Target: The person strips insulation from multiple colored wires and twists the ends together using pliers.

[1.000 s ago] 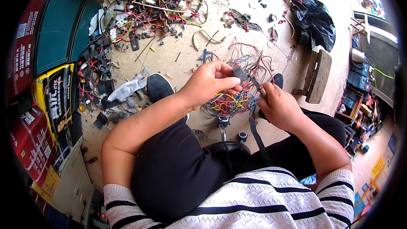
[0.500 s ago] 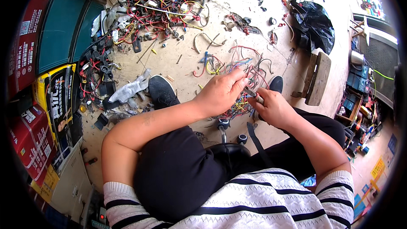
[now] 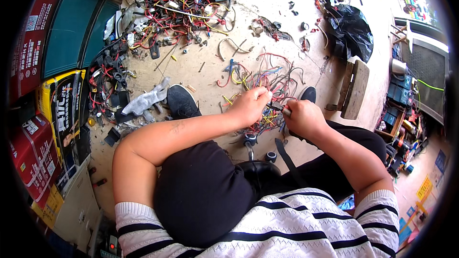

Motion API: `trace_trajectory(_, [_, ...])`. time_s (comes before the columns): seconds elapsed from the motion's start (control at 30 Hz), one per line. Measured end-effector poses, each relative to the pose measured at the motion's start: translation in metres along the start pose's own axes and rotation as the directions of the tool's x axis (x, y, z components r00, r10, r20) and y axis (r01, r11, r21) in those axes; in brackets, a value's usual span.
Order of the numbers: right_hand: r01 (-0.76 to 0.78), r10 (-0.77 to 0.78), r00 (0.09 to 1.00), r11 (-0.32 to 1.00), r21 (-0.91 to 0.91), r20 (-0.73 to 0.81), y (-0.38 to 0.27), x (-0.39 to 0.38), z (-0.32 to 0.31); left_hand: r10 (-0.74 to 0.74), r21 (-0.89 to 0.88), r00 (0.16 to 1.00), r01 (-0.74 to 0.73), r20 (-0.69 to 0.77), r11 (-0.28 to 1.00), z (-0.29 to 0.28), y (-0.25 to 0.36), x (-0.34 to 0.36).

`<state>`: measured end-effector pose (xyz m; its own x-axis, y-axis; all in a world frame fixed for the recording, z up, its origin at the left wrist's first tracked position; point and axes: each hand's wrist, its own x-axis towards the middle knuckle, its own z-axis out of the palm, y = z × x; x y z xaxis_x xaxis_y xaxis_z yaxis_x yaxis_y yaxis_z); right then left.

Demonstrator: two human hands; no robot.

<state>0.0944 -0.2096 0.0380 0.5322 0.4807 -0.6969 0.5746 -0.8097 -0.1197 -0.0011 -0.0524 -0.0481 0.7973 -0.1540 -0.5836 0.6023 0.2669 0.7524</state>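
My right hand (image 3: 306, 118) is closed around a small knife-like tool (image 3: 287, 112) with a pale handle and a dark, narrow front end. That front end reaches left toward the fingertips of my left hand (image 3: 251, 107). My left hand is closed in a pinch, thumb on top; whatever its fingers hold is too small and hidden to name. Below both hands, on the floor between my shoes, lies a loose heap of cut wires (image 3: 275, 71) in red, blue, yellow and black. My hands cover part of that heap.
A larger tangle of wires and connectors (image 3: 186, 9) spreads at the far left. A grey glove (image 3: 146, 101) lies by my left shoe (image 3: 182, 101). Boxes (image 3: 36, 155) are stacked along the left. A wooden stool (image 3: 355, 90) and black plastic bag (image 3: 351, 31) stand right.
Both hands have shifted slightly; the left moved down and a little left, and its wrist turned. The tool's dark front end now shows more plainly between them.
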Motion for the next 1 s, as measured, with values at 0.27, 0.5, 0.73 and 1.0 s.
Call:
trace_trajectory(0.27, [0.066, -0.068, 0.991, 0.997, -0.027, -0.116, -0.001, 0.008, 0.002, -0.065, -0.301, 0.998, 0.07, 0.027, 0.951, -0.006, 0.007, -0.002])
trace_trajectory(0.5, [0.19, -0.191, 0.978, 0.982, -0.024, -0.088, -0.008, 0.002, -0.017, 0.242, -0.272, 0.968, -0.215, 0.07, 0.938, -0.017, 0.023, -0.007])
trace_trajectory(0.73, [0.29, -0.299, 0.949, 0.953, -0.092, -0.097, -0.007, -0.003, -0.026, 0.239, -0.35, 0.952, -0.16, 0.194, 0.923, -0.02, 0.019, -0.006])
trace_trajectory(1.0, [0.224, -0.228, 0.972, 0.973, -0.061, -0.055, -0.009, -0.002, -0.03, 0.284, -0.312, 0.945, -0.225, 0.16, 0.923, -0.021, 0.02, -0.005])
